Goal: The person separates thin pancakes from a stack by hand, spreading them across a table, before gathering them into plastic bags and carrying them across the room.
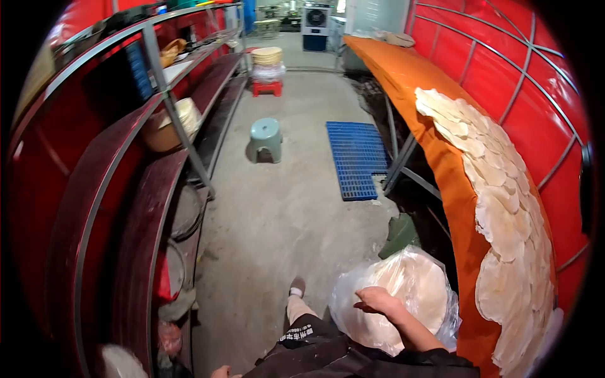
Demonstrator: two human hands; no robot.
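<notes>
My right hand (377, 300) hangs over a round stack of thin flatbreads (416, 283), which sits in a clear plastic bag (350, 309) low by my right leg. Its fingers are loosely bent and apart, with nothing seen between them. Only a small part of my left hand (224, 372) shows at the bottom edge, so its fingers are mostly hidden. Many pale flatbreads (504, 220) lie overlapping along the orange cloth-covered table (463, 252) on my right.
A grey-blue stool (265, 135) stands on the concrete floor ahead, with a blue plastic grate (353, 157) to its right. Farther off, a red stool (267, 87) bears a bagged stack. Metal-framed shelves (104, 183) run along the left. A green piece (398, 236) lies beside the bag.
</notes>
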